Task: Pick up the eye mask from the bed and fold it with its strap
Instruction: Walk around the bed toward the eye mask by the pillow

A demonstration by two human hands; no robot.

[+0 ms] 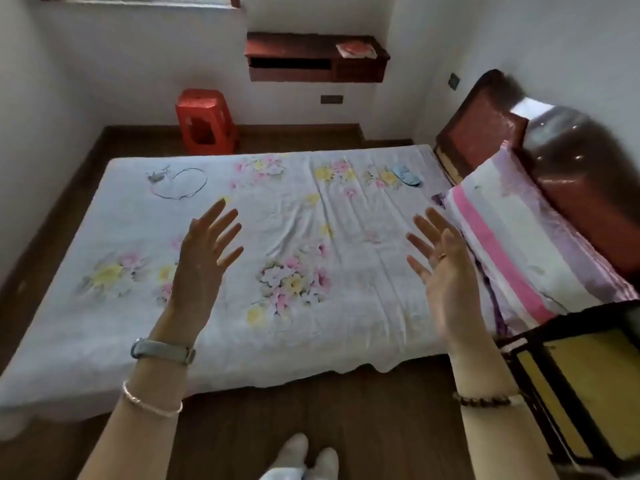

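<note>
A small light-blue eye mask [407, 175] lies on the floral bed sheet [242, 209] at the far right of the bed, close to the pillow. Its strap cannot be made out. My left hand [202, 261] is raised over the bed's left-middle, fingers spread, holding nothing. Over the right side of the bed, my right hand [445, 268] is also raised with its palm turned inward and fingers apart. Both hands hang well short of the mask, which is farther away and between them, nearer my right hand.
A thin dark cord loop with a small grey item [178, 183] lies at the bed's far left. A striped pillow [519, 244] leans on the dark headboard [571, 168] at right. A red stool [206, 121], a wall shelf [311, 58] and a bedside cabinet [581, 393] surround the bed.
</note>
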